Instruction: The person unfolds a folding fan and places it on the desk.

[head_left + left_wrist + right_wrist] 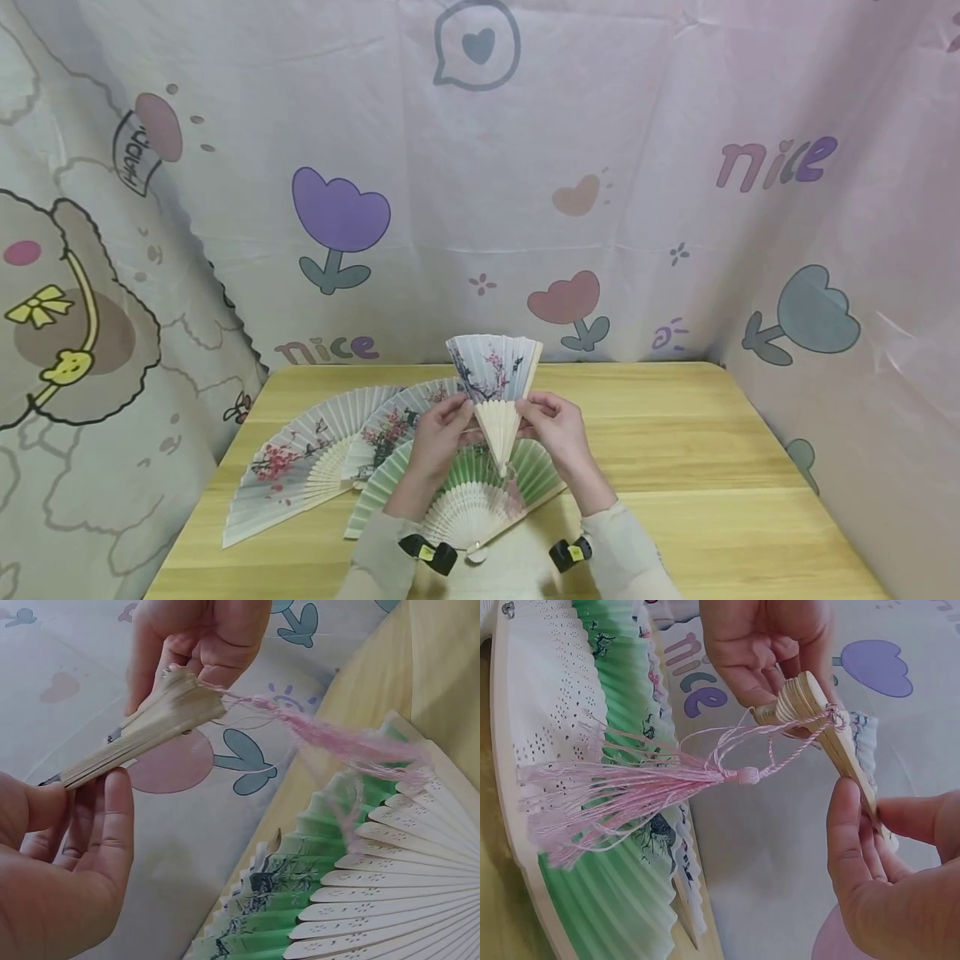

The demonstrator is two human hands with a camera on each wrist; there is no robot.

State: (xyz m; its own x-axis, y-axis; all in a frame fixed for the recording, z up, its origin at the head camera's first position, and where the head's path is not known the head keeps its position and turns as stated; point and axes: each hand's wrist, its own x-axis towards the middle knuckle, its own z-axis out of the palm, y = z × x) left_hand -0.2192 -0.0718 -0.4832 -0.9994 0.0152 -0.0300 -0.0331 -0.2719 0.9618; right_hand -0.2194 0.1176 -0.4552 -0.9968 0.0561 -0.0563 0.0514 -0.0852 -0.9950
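A partly spread folding fan (497,371), white-grey with pink blossoms and dark branches, is held up between both hands over the table. My left hand (441,437) pinches its left edge with thumb and fingers, where the pale ribs meet the printed part. On the opposite edge my right hand (558,429) grips it the same way. The ribs narrow downward to the pivot, where a pink tassel (630,799) hangs. Beneath the hands lies a spread green folding fan (375,492) with pierced white ribs (397,892); the left forearm hides part of it.
Two more spread fans lie at the left: a grey-white fan with red blossoms (300,454) and another blossom fan (393,425) overlapped by the green one. The wooden table (697,483) extends to the right. A printed cloth (480,183) hangs behind and along the sides.
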